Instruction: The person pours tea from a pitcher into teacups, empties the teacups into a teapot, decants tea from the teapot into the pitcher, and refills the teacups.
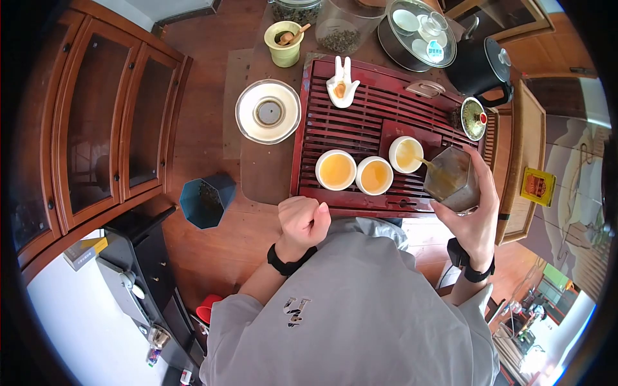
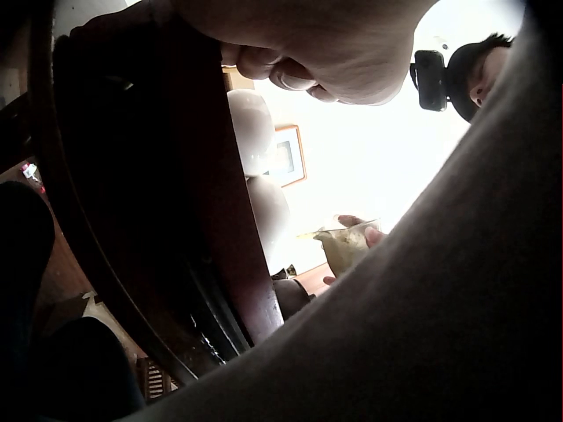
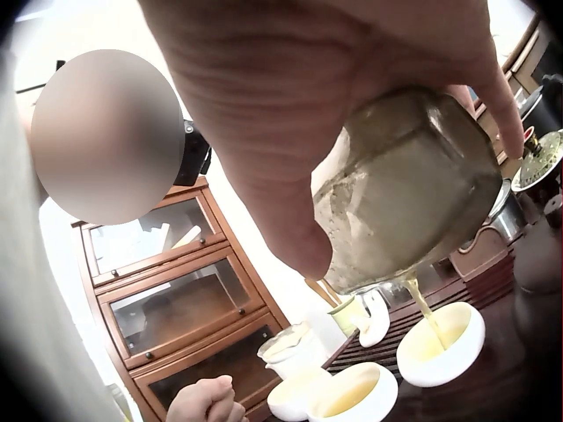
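My right hand (image 1: pixel 477 215) grips a faceted glass pitcher (image 1: pixel 452 180) between thumb and fingers, tilted to the left. A thin stream of yellow tea (image 3: pixel 426 308) runs from its lip into a white cup (image 3: pixel 457 360), which is partly filled. Two more white cups hold amber tea, the left cup (image 1: pixel 335 170) and the middle cup (image 1: pixel 374 175), side by side on the slatted red-brown tea tray (image 1: pixel 360 204). Close to the tray's front edge, my left hand (image 1: pixel 301 220) is curled into a fist with nothing in it.
A lidded glass bowl (image 1: pixel 473 119) stands at the tray's right, below a black kettle (image 1: pixel 483 67). A white hand-shaped figurine (image 1: pixel 343 90) sits on the tray's far left. Left of the tray are a strainer on a white dish (image 1: pixel 268 112) and a blue bin (image 1: pixel 207 201).
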`<state>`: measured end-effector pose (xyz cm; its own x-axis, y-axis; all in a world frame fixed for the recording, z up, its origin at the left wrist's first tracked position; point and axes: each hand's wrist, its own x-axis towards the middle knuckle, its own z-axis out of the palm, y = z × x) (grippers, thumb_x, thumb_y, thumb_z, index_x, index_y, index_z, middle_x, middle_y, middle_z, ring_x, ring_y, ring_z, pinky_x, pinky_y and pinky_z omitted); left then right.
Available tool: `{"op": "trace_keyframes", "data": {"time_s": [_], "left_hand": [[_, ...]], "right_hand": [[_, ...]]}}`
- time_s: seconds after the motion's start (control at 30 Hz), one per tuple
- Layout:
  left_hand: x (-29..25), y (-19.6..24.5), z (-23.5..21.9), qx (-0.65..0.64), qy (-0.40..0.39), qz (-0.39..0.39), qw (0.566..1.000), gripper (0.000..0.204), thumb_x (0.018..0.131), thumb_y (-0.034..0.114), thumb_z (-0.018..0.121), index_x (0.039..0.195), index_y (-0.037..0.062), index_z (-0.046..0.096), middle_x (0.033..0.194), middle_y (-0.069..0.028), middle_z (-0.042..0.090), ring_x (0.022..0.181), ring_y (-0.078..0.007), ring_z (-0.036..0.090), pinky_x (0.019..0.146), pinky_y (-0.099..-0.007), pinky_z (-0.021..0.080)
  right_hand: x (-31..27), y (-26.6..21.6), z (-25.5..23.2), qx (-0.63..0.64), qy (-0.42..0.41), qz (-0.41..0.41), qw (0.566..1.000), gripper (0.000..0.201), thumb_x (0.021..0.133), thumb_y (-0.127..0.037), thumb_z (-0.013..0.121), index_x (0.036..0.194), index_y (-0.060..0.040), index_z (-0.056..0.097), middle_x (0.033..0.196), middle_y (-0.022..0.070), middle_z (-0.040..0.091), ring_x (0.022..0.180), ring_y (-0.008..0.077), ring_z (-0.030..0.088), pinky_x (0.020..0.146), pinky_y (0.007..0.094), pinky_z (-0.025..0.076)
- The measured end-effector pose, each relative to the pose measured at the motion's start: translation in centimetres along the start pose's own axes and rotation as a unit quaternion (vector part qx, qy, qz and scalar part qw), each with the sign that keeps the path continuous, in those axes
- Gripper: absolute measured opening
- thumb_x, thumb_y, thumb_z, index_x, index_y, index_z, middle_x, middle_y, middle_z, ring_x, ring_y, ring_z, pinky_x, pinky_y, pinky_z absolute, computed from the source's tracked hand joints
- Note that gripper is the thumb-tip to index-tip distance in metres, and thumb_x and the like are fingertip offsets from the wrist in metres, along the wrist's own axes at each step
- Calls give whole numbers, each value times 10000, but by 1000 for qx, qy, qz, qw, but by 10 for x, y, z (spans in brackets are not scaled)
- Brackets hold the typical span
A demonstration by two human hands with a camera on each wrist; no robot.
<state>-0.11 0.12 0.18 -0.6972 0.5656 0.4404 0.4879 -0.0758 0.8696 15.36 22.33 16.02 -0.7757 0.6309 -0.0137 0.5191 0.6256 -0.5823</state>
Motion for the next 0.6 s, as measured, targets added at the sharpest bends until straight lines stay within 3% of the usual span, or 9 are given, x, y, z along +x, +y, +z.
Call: {"op": "trace_keyframes", "data": {"time_s": [0.33, 0.53, 0.6], "left_hand": [[1, 2, 0, 10, 0, -2, 1000, 383, 855, 17, 623, 556, 49, 386, 506, -85, 350, 395, -272, 376, 419, -376, 288], [-2, 0, -2, 11, -13, 7, 1000, 357, 897, 12, 579, 581, 23, 412, 508, -92, 370, 397, -267, 386, 424, -363, 298], [-1, 1, 0, 8, -4, 7, 1000, 363, 877, 13, 599, 571, 36, 405, 506, -88, 367, 396, -271, 386, 422, -372, 294]], "right_hand": [[17, -21, -5, -88, -7, -56, 995, 838, 587, -45, 846, 1376, -54, 565, 1254, 158, 620, 1150, 349, 596, 1019, 429, 479], [26, -22, 1, -211, -37, -134, 968, 840, 603, -110, 851, 1388, -97, 552, 1230, 104, 615, 1158, 304, 574, 1120, 525, 344], [27, -21, 3, -197, -26, -133, 971, 852, 603, -113, 853, 1394, -90, 536, 1227, 110, 615, 1159, 311, 574, 1128, 511, 337]]}}
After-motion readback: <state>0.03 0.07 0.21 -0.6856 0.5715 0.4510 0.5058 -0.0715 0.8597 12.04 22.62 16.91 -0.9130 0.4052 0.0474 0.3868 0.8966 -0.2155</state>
